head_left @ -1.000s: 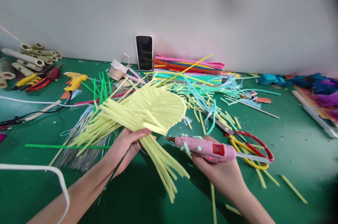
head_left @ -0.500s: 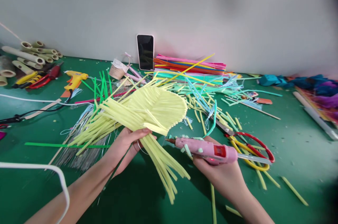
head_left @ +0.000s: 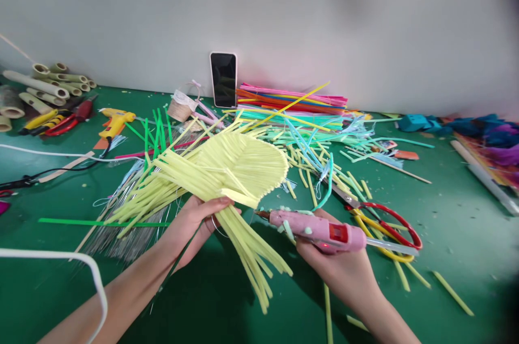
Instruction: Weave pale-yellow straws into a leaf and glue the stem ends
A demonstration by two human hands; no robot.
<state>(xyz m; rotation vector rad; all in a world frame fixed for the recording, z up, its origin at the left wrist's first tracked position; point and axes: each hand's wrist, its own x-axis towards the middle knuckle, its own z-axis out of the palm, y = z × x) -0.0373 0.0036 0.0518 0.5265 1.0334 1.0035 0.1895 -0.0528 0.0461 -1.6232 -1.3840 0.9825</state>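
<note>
Pinched in my left hand is a pale yellow leaf made of pipe cleaners laid side by side, its rounded edge facing right. Loose pipe cleaner ends hang below my fingers. My right hand is wrapped round a pink hot glue gun, with a clear glue stick poking out of its back. The gun's nozzle points left, just below the leaf's lower tip and apart from it. Red and yellow scissors lie behind my right hand.
Bundles of coloured pipe cleaners lie at the back beside an upright phone. A yellow glue gun, pliers and bamboo tubes lie left. Wires spread under my left arm. A white cable crosses the lower left.
Both hands, the leaf and the glue gun stay almost still. The clear glue stick behind the gun has shifted very slightly to the right.
</note>
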